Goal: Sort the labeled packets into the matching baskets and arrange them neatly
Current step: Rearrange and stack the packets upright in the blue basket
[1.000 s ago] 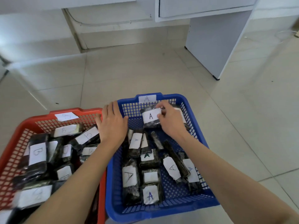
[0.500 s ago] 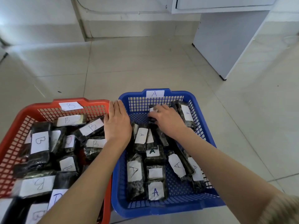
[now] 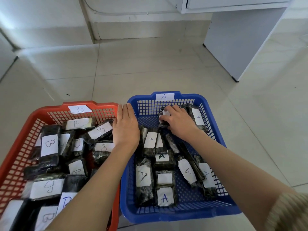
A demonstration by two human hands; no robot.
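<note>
**R hand grips packet at far end of blue basket; L hand flat on the rims**

R hand has its fingers curled round a dark packet w/ a white label, low in the far end of the blue basket, near the back wall. Fingers cover most of the label, so the letter can't be read. L hand lies flat & relaxed, fingers straight & together, holding nothing, over the spot where the blue basket's left rim meets the red basket.

Other A-packets lie at mixed angles in the blue basket, one just beside the R hand in the far right corner. "A" tag sits on its far rim. B-packets are piled & overlapping in the red basket, "B" tag on its far rim. Both baskets sit side by side, touching, on a tiled floor; white cabinet stands far right.
</note>
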